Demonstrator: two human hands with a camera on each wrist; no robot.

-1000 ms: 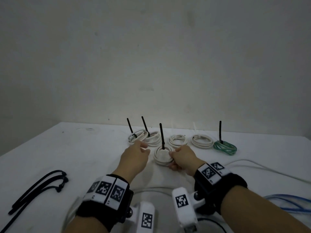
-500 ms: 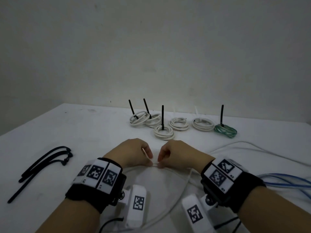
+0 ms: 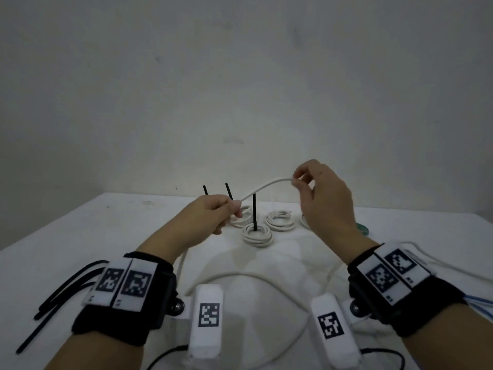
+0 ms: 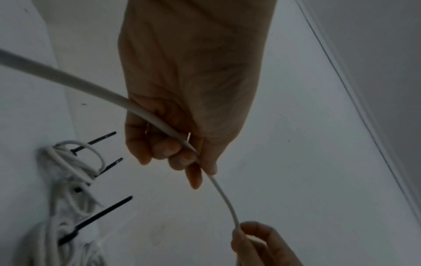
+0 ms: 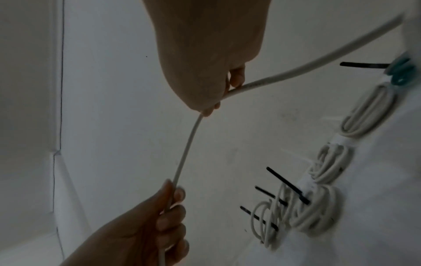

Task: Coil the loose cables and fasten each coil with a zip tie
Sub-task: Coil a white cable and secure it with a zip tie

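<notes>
A loose white cable (image 3: 262,186) arches in the air between my two hands above the table. My left hand (image 3: 213,214) grips it in curled fingers, and the cable (image 4: 225,199) leaves that fist toward the other hand. My right hand (image 3: 317,188), higher and to the right, pinches the cable (image 5: 185,153) between thumb and fingertips. The rest of the cable (image 3: 240,273) trails in a loop on the table between my wrists. Behind the hands lie several tied white coils (image 3: 256,234) with black zip tie tails (image 3: 254,212) standing up, and a green coil (image 3: 362,229).
Several loose black zip ties (image 3: 64,292) lie at the left near my left wrist. Blue cables (image 3: 480,303) and another white cable (image 3: 426,260) lie at the right edge. The white table (image 3: 80,236) ends at a plain wall behind the coils.
Both hands left the tied coil, took hold of the loose white cable low near the table, then lifted it. The right hand has risen and moved right, drawing out a span.
</notes>
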